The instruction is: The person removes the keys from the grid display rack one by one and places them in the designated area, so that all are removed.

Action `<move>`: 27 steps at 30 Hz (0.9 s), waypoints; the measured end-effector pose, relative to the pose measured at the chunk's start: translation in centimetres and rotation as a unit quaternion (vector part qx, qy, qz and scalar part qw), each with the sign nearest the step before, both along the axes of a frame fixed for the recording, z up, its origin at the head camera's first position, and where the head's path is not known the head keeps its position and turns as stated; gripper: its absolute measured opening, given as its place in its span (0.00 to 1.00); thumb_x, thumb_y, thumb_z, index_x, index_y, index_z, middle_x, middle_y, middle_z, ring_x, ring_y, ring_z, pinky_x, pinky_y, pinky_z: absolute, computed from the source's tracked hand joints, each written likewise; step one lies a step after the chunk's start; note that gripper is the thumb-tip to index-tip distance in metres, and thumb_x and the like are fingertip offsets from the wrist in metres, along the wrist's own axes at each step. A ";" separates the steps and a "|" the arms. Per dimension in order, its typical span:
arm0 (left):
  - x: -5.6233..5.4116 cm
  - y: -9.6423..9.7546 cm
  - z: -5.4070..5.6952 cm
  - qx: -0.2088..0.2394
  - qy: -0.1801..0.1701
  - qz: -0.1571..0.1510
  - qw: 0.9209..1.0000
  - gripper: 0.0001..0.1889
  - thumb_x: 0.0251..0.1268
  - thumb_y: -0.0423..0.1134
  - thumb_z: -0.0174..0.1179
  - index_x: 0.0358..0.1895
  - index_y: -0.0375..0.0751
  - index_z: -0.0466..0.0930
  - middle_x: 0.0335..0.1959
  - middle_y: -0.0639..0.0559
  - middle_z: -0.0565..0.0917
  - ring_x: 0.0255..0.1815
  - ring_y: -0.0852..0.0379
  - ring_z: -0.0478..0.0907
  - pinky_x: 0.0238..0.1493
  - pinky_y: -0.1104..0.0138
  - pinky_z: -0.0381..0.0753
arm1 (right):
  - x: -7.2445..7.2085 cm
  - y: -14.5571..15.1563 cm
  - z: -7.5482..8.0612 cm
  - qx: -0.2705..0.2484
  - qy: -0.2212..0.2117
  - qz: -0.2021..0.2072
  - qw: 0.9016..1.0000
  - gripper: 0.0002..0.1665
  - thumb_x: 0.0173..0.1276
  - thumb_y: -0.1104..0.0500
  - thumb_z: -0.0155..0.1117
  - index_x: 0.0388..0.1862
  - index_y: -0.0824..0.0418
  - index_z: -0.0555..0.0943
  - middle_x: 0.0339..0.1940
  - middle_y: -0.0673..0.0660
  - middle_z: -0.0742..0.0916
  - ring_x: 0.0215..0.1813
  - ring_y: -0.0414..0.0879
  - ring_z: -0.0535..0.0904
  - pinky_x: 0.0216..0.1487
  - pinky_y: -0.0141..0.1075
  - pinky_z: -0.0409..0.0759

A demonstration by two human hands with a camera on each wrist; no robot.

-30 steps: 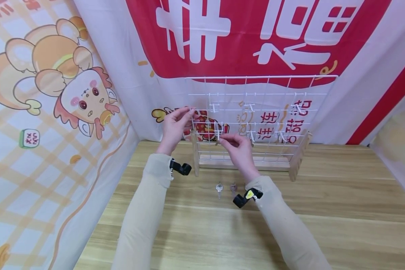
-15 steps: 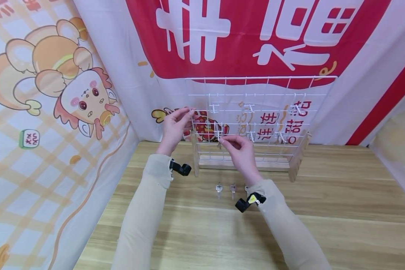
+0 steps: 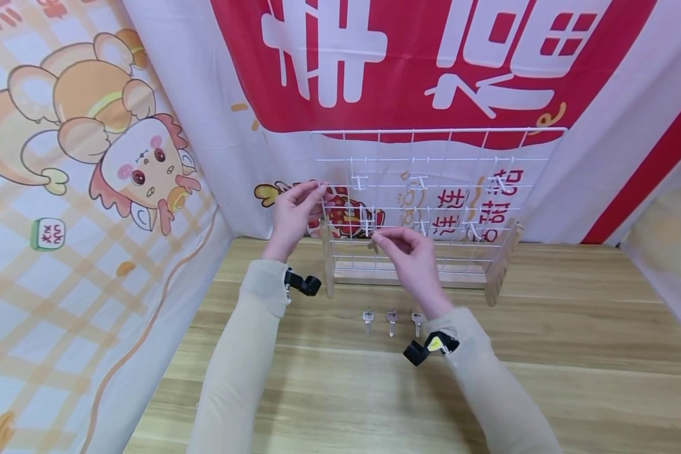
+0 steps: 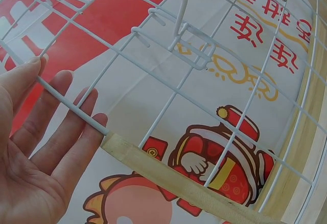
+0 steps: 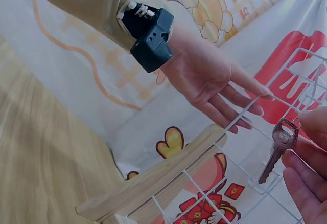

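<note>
My right hand (image 3: 413, 257) pinches a small ring with a metal key (image 5: 282, 143) hanging from it, just in front of the lower left hook (image 3: 367, 225) of a white wire grid rack (image 3: 439, 130). In the right wrist view the key dangles blade downward, apart from the grid. The left hand (image 3: 292, 214) holds the rack's left edge wire, with the thumb on the near side and the fingers reaching behind, as the left wrist view shows. Three more keys (image 3: 391, 320) lie in a row on the table before the rack; their rings look small.
Several other white hooks (image 3: 500, 183) stick out from the grid in two rows. Wooden feet (image 3: 502, 265) and a wooden crossbar support the rack on the wood-grain table (image 3: 340, 391). Printed cloth (image 3: 250, 157) hangs close behind and at the left.
My right hand has drawn back a little to the right and down from the lower left hook, the key coming with it. The rightmost key on the table is uncovered. The left hand stays.
</note>
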State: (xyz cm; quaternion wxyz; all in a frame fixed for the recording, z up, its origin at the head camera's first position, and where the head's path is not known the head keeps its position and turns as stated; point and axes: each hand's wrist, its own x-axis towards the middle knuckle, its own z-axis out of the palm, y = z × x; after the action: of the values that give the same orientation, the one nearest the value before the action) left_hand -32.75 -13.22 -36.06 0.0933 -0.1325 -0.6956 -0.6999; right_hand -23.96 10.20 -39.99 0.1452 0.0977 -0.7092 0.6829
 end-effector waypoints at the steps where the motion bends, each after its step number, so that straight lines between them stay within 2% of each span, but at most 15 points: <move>1: 0.0 0.0 0.0 0.000 0.001 0.000 1.000 0.18 0.72 0.48 0.64 0.56 0.41 0.85 0.49 0.37 0.87 0.47 0.43 0.87 0.49 0.57 0.87 | 0.1 0.1 0.1 0.002 0.001 0.000 1.000 0.11 0.69 0.57 0.73 0.46 0.61 0.87 0.46 0.54 0.89 0.45 0.49 0.84 0.49 0.35 0.84; 4: 0.0 0.0 0.0 0.000 0.004 0.000 1.000 0.18 0.72 0.49 0.64 0.56 0.42 0.85 0.49 0.37 0.87 0.47 0.45 0.87 0.48 0.58 0.87 | 0.8 0.4 0.8 0.010 -0.006 -0.002 1.000 0.11 0.70 0.58 0.72 0.47 0.62 0.86 0.46 0.56 0.89 0.45 0.48 0.84 0.48 0.34 0.84; 8: 0.1 0.0 0.0 -0.001 0.005 -0.001 1.000 0.18 0.71 0.50 0.64 0.56 0.43 0.86 0.47 0.40 0.88 0.45 0.47 0.88 0.48 0.58 0.87 | 1.2 1.0 0.7 0.021 -0.017 -0.004 1.000 0.12 0.69 0.57 0.73 0.46 0.63 0.86 0.45 0.56 0.89 0.44 0.50 0.84 0.46 0.34 0.84; 10: 0.1 0.0 0.1 -0.002 0.005 -0.001 1.000 0.18 0.71 0.50 0.64 0.56 0.43 0.86 0.45 0.44 0.88 0.45 0.48 0.88 0.48 0.59 0.87 | 1.2 1.5 0.0 0.025 -0.016 -0.005 1.000 0.12 0.68 0.56 0.74 0.45 0.62 0.87 0.44 0.55 0.89 0.44 0.50 0.84 0.46 0.34 0.85; 27: 0.3 0.0 0.2 -0.006 0.003 -0.003 1.000 0.18 0.72 0.50 0.64 0.56 0.43 0.85 0.46 0.44 0.88 0.46 0.47 0.87 0.48 0.59 0.87 | 2.2 5.8 -4.4 0.085 -0.072 -0.025 0.993 0.18 0.67 0.50 0.75 0.47 0.62 0.86 0.44 0.57 0.89 0.43 0.49 0.83 0.43 0.34 0.84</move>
State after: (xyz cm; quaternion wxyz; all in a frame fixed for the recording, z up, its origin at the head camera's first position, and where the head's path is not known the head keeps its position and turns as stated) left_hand -32.45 -13.26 -35.84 0.0924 -0.1368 -0.6988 -0.6959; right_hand -21.75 15.97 -44.38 0.1021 0.0421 -0.7755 0.6216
